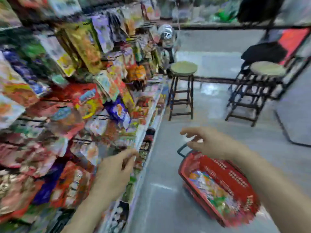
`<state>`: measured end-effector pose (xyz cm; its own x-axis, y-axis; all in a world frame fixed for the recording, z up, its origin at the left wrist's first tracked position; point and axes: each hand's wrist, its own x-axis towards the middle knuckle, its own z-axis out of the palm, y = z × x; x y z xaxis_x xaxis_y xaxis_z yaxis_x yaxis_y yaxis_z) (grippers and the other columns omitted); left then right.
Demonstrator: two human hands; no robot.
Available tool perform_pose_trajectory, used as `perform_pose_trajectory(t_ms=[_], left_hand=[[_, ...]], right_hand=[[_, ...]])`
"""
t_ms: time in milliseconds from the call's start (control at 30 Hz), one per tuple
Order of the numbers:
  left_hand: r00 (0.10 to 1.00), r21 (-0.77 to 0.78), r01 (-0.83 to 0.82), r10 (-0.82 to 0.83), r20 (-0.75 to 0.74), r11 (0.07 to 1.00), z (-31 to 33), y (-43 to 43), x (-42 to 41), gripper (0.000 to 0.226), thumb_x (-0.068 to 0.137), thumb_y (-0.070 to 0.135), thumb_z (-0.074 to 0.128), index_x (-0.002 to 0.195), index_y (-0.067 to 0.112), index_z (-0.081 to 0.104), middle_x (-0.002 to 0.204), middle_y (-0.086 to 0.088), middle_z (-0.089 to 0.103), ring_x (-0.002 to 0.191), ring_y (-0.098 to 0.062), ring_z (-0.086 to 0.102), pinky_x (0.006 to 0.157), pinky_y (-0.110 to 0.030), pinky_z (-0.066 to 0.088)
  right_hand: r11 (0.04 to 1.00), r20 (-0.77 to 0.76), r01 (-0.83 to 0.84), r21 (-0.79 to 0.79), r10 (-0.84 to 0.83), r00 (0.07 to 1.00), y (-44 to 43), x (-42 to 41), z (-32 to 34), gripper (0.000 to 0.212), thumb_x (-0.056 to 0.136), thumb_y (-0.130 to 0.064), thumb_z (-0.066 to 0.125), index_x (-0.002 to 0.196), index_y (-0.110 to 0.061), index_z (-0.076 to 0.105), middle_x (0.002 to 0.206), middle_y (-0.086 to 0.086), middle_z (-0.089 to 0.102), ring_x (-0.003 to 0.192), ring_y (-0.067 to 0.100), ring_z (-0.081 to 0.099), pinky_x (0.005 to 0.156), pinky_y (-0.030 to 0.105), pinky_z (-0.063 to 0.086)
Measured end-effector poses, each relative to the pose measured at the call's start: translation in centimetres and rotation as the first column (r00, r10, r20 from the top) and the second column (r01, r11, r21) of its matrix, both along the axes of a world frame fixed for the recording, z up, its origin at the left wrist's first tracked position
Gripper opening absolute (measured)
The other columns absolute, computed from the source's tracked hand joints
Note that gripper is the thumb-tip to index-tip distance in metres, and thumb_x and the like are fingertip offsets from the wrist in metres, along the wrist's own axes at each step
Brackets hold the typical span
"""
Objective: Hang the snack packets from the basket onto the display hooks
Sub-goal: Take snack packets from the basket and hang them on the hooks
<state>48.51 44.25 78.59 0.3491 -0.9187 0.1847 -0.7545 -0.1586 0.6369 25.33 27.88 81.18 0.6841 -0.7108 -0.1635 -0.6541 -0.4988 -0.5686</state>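
Floor strip (159, 165) between shelf edge (145, 132) and basket (235, 179) | left hand (114, 172) loosely curled | right hand (212, 143) fingers (185, 132) spread

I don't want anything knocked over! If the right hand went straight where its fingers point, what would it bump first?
Probably the shelf edge to the left of the right hand; the air between looks free, though blur hides depth.

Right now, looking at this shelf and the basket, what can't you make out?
All in the head view:
- Hung packets: motion blur smears all print.
- Hooks: only dark streaks show, so free ones can't be told.
- Basket: the packets inside are blurred and can't be counted.
- Left hand: the fingertips are blurred, so it is unclear whether it pinches anything.
- Black shape, top right: cut off by the edge.
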Motion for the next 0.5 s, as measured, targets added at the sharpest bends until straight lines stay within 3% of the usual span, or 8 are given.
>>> perform_pose_trajectory(t_ms=[33, 100, 167, 233, 333, 433, 500], left_hand=[[0.998, 0.072, 0.012, -0.007, -0.063, 0.997, -2.0, -0.5, -1.7, 0.017, 0.091, 0.008, 0.062, 0.097, 0.017, 0.075, 0.053, 0.015, 0.054, 0.056, 0.017, 0.051, 0.06, -0.002, 0.036], [0.986, 0.185, 0.064, -0.033, -0.162, 0.981, -5.7, -1.6, -4.8, 0.023, 0.092, 0.004, 0.06, 0.099, 0.021, 0.074, 0.065, 0.012, 0.059, 0.061, 0.018, 0.052, 0.062, -0.003, 0.038], [0.97, 0.266, 0.099, -0.034, -0.24, 0.959, -9.3, -3.2, -7.8, 0.036, 0.092, 0.003, 0.058, 0.096, 0.038, 0.066, 0.075, 0.009, 0.065, 0.065, 0.01, 0.056, 0.063, -0.005, 0.039], [0.95, 0.302, 0.114, -0.014, -0.312, 0.947, -12.5, -5.2, -11.2, 0.046, 0.091, 0.0, 0.058, 0.091, 0.045, 0.06, 0.078, 0.008, 0.067, 0.069, -0.001, 0.06, 0.065, -0.012, 0.043], [0.876, 0.38, 0.128, 0.075, -0.476, 0.916, -16.4, -8.4, -17.1, 0.042, 0.091, -0.004, 0.053, 0.089, 0.037, 0.063, 0.084, 0.004, 0.068, 0.075, -0.015, 0.061, 0.074, -0.03, 0.048], [0.835, 0.435, 0.161, 0.113, -0.538, 0.886, -21.3, -12.1, -22.8, 0.038, 0.091, -0.002, 0.053, 0.088, 0.034, 0.064, 0.086, 0.002, 0.068, 0.078, -0.016, 0.062, 0.076, -0.033, 0.048], [0.838, 0.462, 0.165, 0.123, -0.532, 0.871, -24.0, -13.4, -25.1, 0.037, 0.09, -0.002, 0.054, 0.092, 0.034, 0.066, 0.085, 0.0, 0.068, 0.08, -0.017, 0.063, 0.076, -0.034, 0.05]], right_hand=[[0.995, 0.011, 0.084, 0.049, -0.085, 0.996, -0.2, -3.4, -2.2, 0.038, 0.09, -0.013, 0.064, 0.127, -0.019, 0.06, 0.108, 0.001, 0.067, 0.096, 0.02, 0.066, 0.091, 0.031, 0.049], [0.949, 0.022, 0.267, 0.166, -0.274, 0.962, -0.1, -10.1, -6.0, 0.034, 0.089, -0.002, 0.065, 0.122, -0.009, 0.062, 0.095, -0.002, 0.067, 0.087, 0.017, 0.063, 0.082, 0.017, 0.048], [0.85, 0.034, 0.429, 0.307, -0.46, 0.887, 0.4, -16.1, -9.3, 0.036, 0.09, -0.001, 0.064, 0.125, -0.007, 0.06, 0.104, 0.007, 0.069, 0.085, 0.011, 0.059, 0.074, 0.008, 0.044], [0.703, 0.045, 0.53, 0.475, -0.621, 0.783, 0.8, -21.5, -12.4, 0.033, 0.093, -0.006, 0.061, 0.125, -0.012, 0.059, 0.121, 0.013, 0.066, 0.088, 0.007, 0.059, 0.077, 0.013, 0.046], [0.422, -0.021, 0.612, 0.669, -0.812, 0.583, 1.2, -27.6, -16.2, 0.031, 0.097, -0.021, 0.057, 0.128, -0.02, 0.058, 0.123, -0.001, 0.063, 0.103, 0.012, 0.059, 0.084, 0.031, 0.05], [0.236, -0.079, 0.622, 0.746, -0.897, 0.435, 0.4, -31.5, -20.6, 0.03, 0.097, -0.026, 0.055, 0.127, -0.025, 0.057, 0.12, -0.001, 0.064, 0.113, 0.017, 0.058, 0.092, 0.04, 0.05], [0.191, -0.115, 0.639, 0.745, -0.907, 0.405, 0.2, -32.4, -23.5, 0.027, 0.097, -0.027, 0.055, 0.125, -0.026, 0.057, 0.12, 0.0, 0.064, 0.115, 0.019, 0.058, 0.094, 0.044, 0.05]])
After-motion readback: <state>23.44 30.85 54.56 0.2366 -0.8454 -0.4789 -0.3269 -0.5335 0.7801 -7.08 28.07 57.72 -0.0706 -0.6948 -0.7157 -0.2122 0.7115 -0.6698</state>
